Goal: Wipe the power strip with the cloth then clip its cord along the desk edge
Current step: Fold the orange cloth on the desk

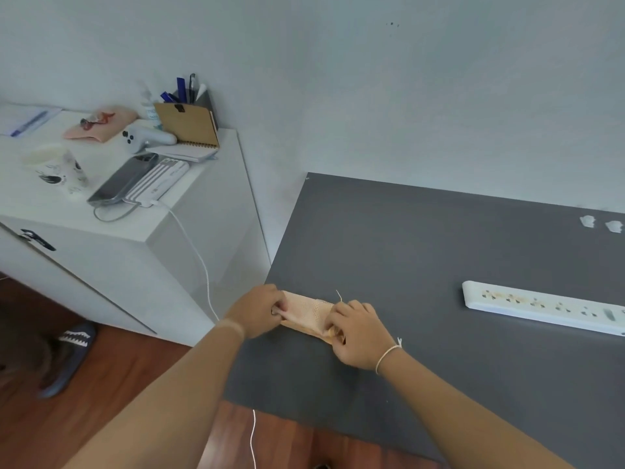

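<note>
Grey wall stands behind a dark grey worktop (406,238), and there is only the one head view to go by.

Near the left front corner of the worktop lies one peach cloth (309,311). The left hand (258,311) holds its left end and the right hand (355,333) holds its right end. The fingers (279,308) of the left hand are curled and pinch the cloth edge. The fingers of the right hand are bent down and pinch the other end against the worktop. I think both hands hold it this way to fold it or bunch it up, so it makes a neat pad for wiping.

One white power strip (541,308) lies flat, well apart from the cloth, off to the right. Its sockets face up and look a bit dirty with brownish marks, so the wiping is not done yet. Its right end runs out of view, and I cannot see its cord.

Two small white clips (602,225) sit side by side near the back right of the worktop, close to the wall. They wait there for the cord later.

One white cabinet (135,231) stands to the left with small things on top. One thin white cable (199,262) hangs down its side.
</note>
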Tool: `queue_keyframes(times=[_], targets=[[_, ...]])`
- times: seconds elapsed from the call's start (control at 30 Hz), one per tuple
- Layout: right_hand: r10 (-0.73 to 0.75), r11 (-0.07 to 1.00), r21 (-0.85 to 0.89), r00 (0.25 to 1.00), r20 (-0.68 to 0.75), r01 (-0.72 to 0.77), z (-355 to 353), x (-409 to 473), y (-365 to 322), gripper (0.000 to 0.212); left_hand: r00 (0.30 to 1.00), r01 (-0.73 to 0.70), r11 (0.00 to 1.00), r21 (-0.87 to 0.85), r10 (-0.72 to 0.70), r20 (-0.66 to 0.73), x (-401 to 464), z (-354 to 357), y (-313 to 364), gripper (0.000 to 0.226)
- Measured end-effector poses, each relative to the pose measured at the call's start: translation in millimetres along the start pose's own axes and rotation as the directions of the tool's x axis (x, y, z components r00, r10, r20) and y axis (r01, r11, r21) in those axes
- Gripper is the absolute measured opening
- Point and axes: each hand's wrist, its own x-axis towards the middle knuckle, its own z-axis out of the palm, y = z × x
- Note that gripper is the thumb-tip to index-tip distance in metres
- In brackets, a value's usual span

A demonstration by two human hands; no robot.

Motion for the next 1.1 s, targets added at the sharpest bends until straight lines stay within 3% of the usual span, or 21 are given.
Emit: queue_keyframes(times=[0.13, 0.2, 0.3, 0.47, 0.53, 0.83, 0.9, 1.03, 1.1], targets=[[0.035, 0.998, -0.054, 0.999, -0.017, -0.036, -3, 9, -4, 0.039, 0.996, 0.094, 0.99, -0.102, -0.094, 0.004, -1, 4, 2, 0.018], [0.081, 0.994, -0.076, 0.997, 0.005, -0.08, -7, 21, -9, 0.033, 0.982, 0.18, 0.967, -0.179, -0.188, -0.028, 3, 3, 5, 0.018], [0.154, 0.987, -0.05, 0.988, 0.028, -0.153, -7, 37, -15, 0.03, 0.962, 0.264, 0.95, -0.167, -0.271, -0.017, 9, 7, 6, 0.033], [0.245, 0.964, -0.138, 0.961, 0.128, -0.228, 3, 49, -14, 0.037, 0.938, 0.341, 0.909, -0.239, -0.347, 0.015, 14, 11, 1, 0.018], [0.28, 0.959, -0.094, 0.948, 0.151, -0.268, 4, 50, -15, 0.033, 0.934, 0.35, 0.892, -0.287, -0.356, 0.034, 15, 10, 0, 0.01], [0.321, 0.922, 0.175, 0.933, 0.16, -0.347, -14, 43, -7, 0.016, 0.947, 0.297, 0.776, -0.556, -0.314, 0.067, 24, -1, 21, 0.021], [0.362, 0.856, 0.319, 0.912, 0.192, -0.407, -25, 40, 2, 0.013, 0.959, 0.265, 0.748, -0.609, -0.27, 0.086, 31, -11, 35, 0.018], [0.387, 0.603, 0.643, 0.878, 0.283, -0.473, -57, 29, 22, 0.055, 0.984, 0.177, 0.748, -0.639, -0.134, 0.116, 53, -38, 78, 0.022], [0.387, 0.485, 0.738, 0.872, 0.3, -0.469, -76, 20, 34, 0.054, 0.99, 0.13, 0.765, -0.631, -0.061, 0.13, 63, -53, 107, 0.02]])
